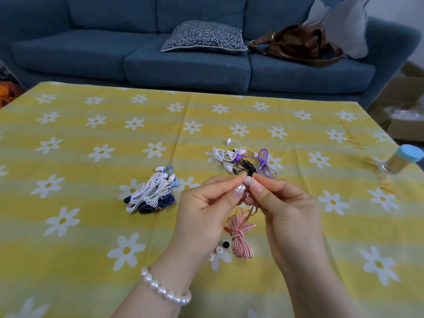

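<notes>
Both hands meet above the table's middle. My left hand (206, 210) and my right hand (282, 207) pinch a small red-and-white earbud (249, 179) between their fingertips. Its pink-and-white striped cable (239, 235) hangs down from my fingers in a tied bundle that touches the cloth. Three loose ear tips (219, 250), one black and two white, lie just under my left hand. A pile of white, blue and navy earphones (151, 191) sits to the left. Another pile of white, black and purple earphones (245, 160) lies just beyond my fingertips.
The table is covered by a yellow daisy-print cloth (91, 226). A clear jar with a blue lid (400, 160) lies at the right edge. Behind stands a blue sofa (114, 47) with a patterned cushion (204, 37) and a brown bag (296, 42).
</notes>
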Demonstrator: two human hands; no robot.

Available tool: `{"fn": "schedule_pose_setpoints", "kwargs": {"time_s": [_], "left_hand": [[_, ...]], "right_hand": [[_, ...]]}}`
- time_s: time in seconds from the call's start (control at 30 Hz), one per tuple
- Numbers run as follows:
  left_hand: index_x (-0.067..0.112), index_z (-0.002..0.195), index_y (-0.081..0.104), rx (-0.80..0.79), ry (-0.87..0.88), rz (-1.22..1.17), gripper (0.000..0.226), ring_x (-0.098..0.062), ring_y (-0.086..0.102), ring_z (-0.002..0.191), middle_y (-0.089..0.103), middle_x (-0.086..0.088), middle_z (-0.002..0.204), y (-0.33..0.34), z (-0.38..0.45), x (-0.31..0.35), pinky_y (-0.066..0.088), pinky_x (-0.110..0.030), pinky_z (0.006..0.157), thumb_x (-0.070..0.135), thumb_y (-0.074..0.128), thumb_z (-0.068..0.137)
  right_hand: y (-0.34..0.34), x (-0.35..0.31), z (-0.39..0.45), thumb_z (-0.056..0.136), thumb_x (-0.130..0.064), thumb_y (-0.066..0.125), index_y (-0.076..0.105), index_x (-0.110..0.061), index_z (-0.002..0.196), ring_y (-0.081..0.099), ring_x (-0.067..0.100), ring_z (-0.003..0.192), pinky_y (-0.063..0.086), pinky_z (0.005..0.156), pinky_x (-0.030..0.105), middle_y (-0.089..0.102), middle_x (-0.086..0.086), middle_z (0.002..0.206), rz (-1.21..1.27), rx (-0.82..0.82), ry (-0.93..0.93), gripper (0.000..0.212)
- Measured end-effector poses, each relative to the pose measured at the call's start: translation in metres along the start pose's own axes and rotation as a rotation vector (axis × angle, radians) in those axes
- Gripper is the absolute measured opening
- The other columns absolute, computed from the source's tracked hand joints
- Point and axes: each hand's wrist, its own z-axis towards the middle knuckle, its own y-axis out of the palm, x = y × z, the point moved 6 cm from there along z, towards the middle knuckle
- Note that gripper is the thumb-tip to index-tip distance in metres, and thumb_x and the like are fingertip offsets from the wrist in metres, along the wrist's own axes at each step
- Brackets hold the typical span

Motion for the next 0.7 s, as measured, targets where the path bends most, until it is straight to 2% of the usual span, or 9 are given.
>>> {"fn": "schedule_pose_setpoints", "kwargs": {"time_s": [0.07,0.17,0.3,0.37,0.5,0.63,0.7], "left_hand": [[0.018,0.084,0.076,0.023,-0.108,-0.174,0.021,-0.014,0.067,0.067,0.071,-0.002,0.07,0.002,0.001,-0.004,0.053,-0.023,0.069,0.004,0.069,0.07],[0.007,0.078,0.075,0.061,-0.165,-0.285,0.02,-0.013,0.065,0.056,0.068,-0.008,0.061,0.001,0.0,-0.004,0.052,-0.019,0.058,0.005,0.061,0.064],[0.008,0.076,0.075,0.069,-0.137,-0.237,0.02,-0.013,0.064,0.053,0.068,-0.008,0.059,0.001,0.001,0.002,0.052,-0.019,0.056,0.005,0.062,0.062],[0.008,0.076,0.076,0.063,-0.136,-0.231,0.016,-0.016,0.064,0.054,0.068,-0.009,0.06,0.0,0.001,0.002,0.053,-0.021,0.054,0.004,0.067,0.063],[0.02,0.077,0.077,0.096,-0.064,-0.087,0.017,-0.018,0.067,0.069,0.073,-0.003,0.072,-0.008,0.004,0.003,0.055,-0.027,0.068,0.015,0.076,0.06],[0.017,0.072,0.076,0.108,-0.049,-0.03,0.014,-0.008,0.063,0.059,0.071,0.0,0.064,-0.006,0.002,0.007,0.05,-0.017,0.061,0.017,0.068,0.06],[0.017,0.07,0.076,0.107,-0.091,-0.033,0.013,-0.007,0.06,0.056,0.069,0.001,0.061,-0.005,0.001,0.006,0.049,-0.017,0.06,0.018,0.067,0.06]], "right_hand": [[0.001,-0.008,0.0,0.063,-0.002,0.072,0.074,-0.013,0.066,0.063,0.011,0.055,0.049,0.056,0.015,0.07,0.004,0.061,-0.044,0.015,-0.069,0.012],[0.003,-0.013,-0.001,0.069,0.008,0.069,0.072,-0.008,0.071,0.064,0.008,0.053,0.048,0.053,0.013,0.07,0.002,0.059,-0.092,0.019,-0.096,0.017],[0.004,-0.012,-0.002,0.068,0.006,0.07,0.072,-0.01,0.07,0.063,0.009,0.052,0.047,0.052,0.013,0.069,0.002,0.057,-0.108,0.02,-0.093,0.016],[0.004,-0.012,-0.002,0.064,-0.001,0.072,0.072,-0.01,0.071,0.062,0.01,0.051,0.048,0.053,0.015,0.068,0.003,0.055,-0.115,0.01,-0.094,0.011],[0.005,-0.011,-0.003,0.058,-0.014,0.07,0.073,-0.009,0.075,0.061,0.012,0.049,0.05,0.056,0.018,0.066,0.007,0.054,-0.157,-0.018,-0.095,0.018],[0.005,-0.013,-0.002,0.062,-0.006,0.07,0.073,-0.008,0.075,0.062,0.012,0.053,0.049,0.055,0.017,0.068,0.003,0.057,-0.184,-0.054,-0.156,0.014],[0.003,-0.015,-0.001,0.061,-0.008,0.071,0.073,-0.009,0.076,0.065,0.011,0.059,0.049,0.057,0.017,0.07,0.0,0.063,-0.206,-0.065,-0.198,0.015]]}}
